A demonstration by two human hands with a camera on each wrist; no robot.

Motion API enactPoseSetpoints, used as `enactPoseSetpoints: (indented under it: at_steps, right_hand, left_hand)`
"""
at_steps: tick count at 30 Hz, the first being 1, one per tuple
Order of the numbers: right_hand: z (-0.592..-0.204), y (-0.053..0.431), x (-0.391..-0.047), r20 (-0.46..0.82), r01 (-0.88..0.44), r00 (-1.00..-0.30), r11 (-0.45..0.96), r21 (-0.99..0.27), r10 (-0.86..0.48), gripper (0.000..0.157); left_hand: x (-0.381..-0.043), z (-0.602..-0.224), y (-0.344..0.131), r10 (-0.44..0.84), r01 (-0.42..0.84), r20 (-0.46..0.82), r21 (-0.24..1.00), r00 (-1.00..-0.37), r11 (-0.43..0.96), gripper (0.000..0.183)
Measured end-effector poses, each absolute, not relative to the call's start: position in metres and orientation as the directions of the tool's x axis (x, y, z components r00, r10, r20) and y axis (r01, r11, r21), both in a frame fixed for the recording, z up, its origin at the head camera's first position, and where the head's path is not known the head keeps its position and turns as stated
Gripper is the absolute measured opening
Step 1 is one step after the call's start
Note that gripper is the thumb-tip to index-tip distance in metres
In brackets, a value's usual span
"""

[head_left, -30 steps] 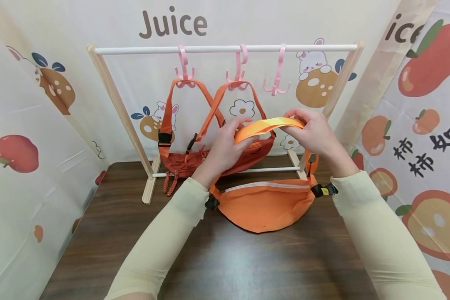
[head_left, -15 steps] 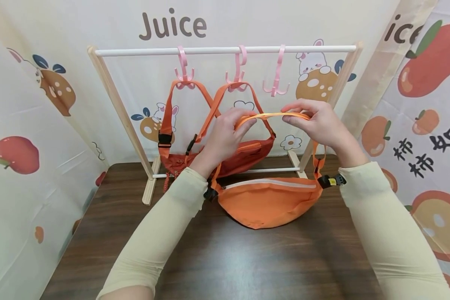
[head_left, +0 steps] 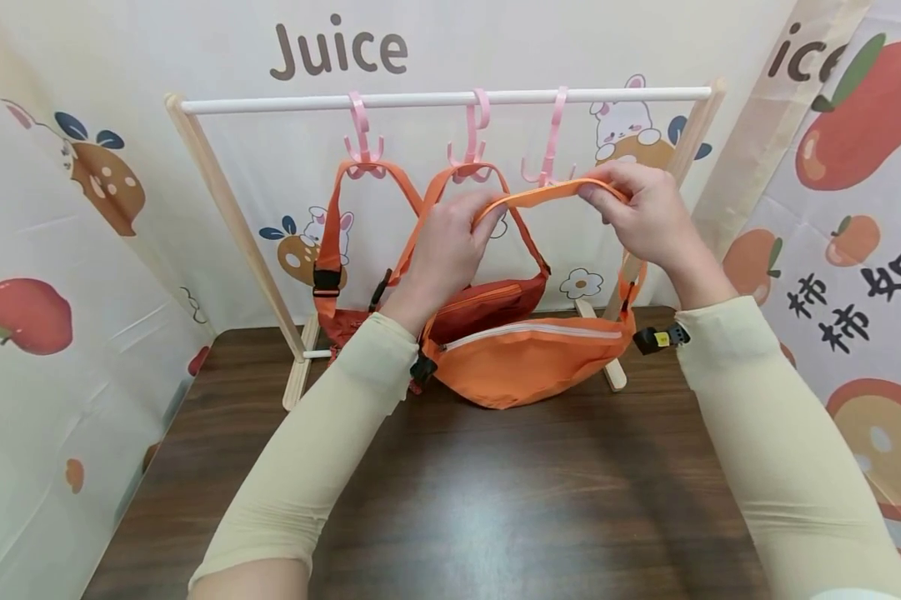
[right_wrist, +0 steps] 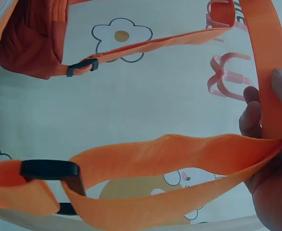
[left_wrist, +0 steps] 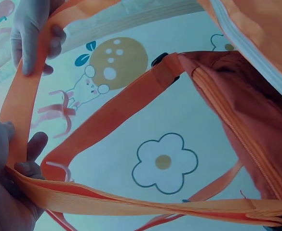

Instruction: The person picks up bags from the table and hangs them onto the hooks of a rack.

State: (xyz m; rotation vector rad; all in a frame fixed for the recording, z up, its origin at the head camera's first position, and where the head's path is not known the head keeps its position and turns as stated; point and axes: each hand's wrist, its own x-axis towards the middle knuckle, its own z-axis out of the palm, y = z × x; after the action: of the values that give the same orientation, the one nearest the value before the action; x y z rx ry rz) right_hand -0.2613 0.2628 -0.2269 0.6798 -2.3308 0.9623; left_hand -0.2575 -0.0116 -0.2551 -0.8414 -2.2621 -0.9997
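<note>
Both hands hold up the strap (head_left: 543,194) of an orange waist bag (head_left: 525,362) with a white zipper. My left hand (head_left: 450,246) pinches the strap's left part, and my right hand (head_left: 645,217) pinches its right part, leaving a short stretch between them. The bag hangs below, in front of the rack, with black buckles at both ends. Just behind the stretched strap is a pink hook (head_left: 551,142) with nothing on it. In the right wrist view that pink hook (right_wrist: 222,74) appears beside the fingers. A black slider (right_wrist: 51,170) sits on the strap there.
A wooden rack with a white rail (head_left: 420,100) stands on the dark table (head_left: 495,500). Two more pink hooks, the left hook (head_left: 362,137) and middle hook (head_left: 468,137), carry the straps of red-orange bags (head_left: 488,304). Printed curtains enclose the back and sides.
Both hands have risen and moved toward the rack with the strap. The orange bag has lifted and shifted back, now overlapping the red-orange bags more.
</note>
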Motion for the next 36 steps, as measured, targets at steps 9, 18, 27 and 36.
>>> enactPoseSetpoints:
  at_steps: [9,18,27,36]
  right_hand:
    - [-0.211,0.261,-0.273,0.605,-0.546,-0.773,0.686,-0.481,-0.191,0.028]
    - [-0.202,0.264,-0.288,0.566,-0.489,-0.812,0.692,-0.531,-0.140,0.034]
    - [-0.202,0.267,-0.304,0.512,-0.450,-0.847,0.706,-0.547,-0.144,0.034]
    - [-0.211,0.267,-0.312,0.414,-0.398,-0.898,0.683,-0.612,-0.152,0.035]
  left_hand:
    - [-0.267,-0.235,-0.003,0.297,0.685,0.682,0.408,-0.668,0.603,0.030]
    - [-0.273,-0.224,0.006,0.262,0.631,0.669,0.396,-0.696,0.667,0.032]
    - [-0.280,-0.223,0.013,0.243,0.595,0.638,0.420,-0.731,0.685,0.031]
    - [-0.287,-0.231,0.016,0.232,0.565,0.614,0.428,-0.754,0.705,0.029]
